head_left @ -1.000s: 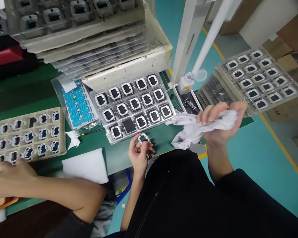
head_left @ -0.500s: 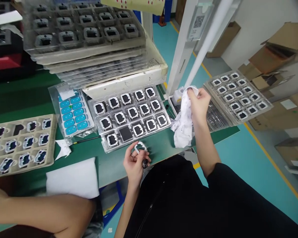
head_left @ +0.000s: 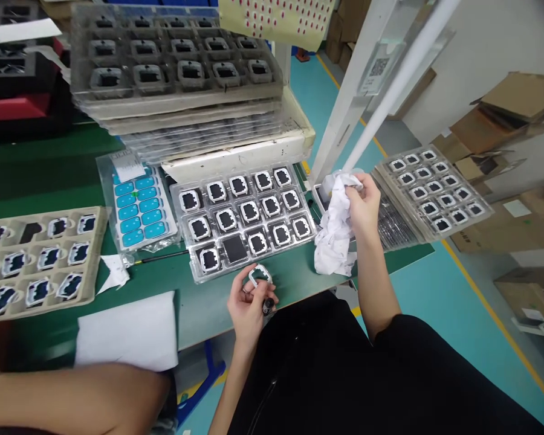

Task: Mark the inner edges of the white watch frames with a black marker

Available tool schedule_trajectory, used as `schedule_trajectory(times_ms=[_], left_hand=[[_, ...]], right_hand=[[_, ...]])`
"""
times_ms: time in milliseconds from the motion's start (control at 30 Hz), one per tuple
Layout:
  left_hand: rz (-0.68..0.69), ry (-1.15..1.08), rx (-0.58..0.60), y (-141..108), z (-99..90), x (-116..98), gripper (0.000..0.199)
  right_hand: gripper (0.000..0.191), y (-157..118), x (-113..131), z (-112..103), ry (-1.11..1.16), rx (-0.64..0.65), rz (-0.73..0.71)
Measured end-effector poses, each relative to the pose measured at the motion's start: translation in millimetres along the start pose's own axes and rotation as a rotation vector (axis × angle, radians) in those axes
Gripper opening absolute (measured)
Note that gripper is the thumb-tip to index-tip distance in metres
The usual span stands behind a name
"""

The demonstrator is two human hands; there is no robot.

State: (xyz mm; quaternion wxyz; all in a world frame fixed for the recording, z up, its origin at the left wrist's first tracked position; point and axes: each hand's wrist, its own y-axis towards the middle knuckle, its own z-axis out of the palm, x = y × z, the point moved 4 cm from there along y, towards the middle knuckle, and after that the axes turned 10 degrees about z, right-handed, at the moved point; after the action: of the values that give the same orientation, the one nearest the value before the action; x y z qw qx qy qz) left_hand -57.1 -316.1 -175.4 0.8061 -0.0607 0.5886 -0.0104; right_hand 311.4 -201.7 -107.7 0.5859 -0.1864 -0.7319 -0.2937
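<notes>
Hanging cloth (head_left: 333, 238), green table (head_left: 208, 314), seemingly painted floor (head_left: 435, 305)

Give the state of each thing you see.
White frame: held in left hand, outside clear tray
Dark cylinder: also in left hand
Right hand: closed on cloth
Cloth: crumpled, gripped near its top
Clear tray: one pocket lacks a frame, others filled
White sheet: folded flat
Blue pads: bagged
Cardboard box: open

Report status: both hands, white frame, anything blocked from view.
Left hand: holding white frame and dark cylinder. Right hand: gripping crumpled cloth. Cloth partly hides white container.
</notes>
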Motion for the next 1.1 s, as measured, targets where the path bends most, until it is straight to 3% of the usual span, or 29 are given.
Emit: schedule_trajectory(times_ms=[200,433,833,1000,1100], left_hand=[[0.013,-0.007,0.008,-0.4,-0.3,-0.4,0.063],[0.017,-0.022,0.006,-0.9,-0.1,0.9,0.064],[0.032,-0.034,0.009,0.4,-1.6,4.5,0.062],[0.019,-0.05,-0.003,0.3,-2.5,5.9,0.061],[0.008,-0.043,-0.007,-0.2,-3.1,6.9,0.062]], right_hand=[[0.022,-6.3,17.2,-4.7,-0.029,-0.056,-0.03],[0.017,-3.7,25.9,-8.3,-0.079,0.049,-0.044],[0.018,-1.7,36.2,-7.4,-0.114,0.028,-0.131],[0.028,0.2,33.9,-10.9,-0.127,0.074,-0.081],[0.016,3.0,34.3,-13.3,-0.069,0.104,-0.05]])
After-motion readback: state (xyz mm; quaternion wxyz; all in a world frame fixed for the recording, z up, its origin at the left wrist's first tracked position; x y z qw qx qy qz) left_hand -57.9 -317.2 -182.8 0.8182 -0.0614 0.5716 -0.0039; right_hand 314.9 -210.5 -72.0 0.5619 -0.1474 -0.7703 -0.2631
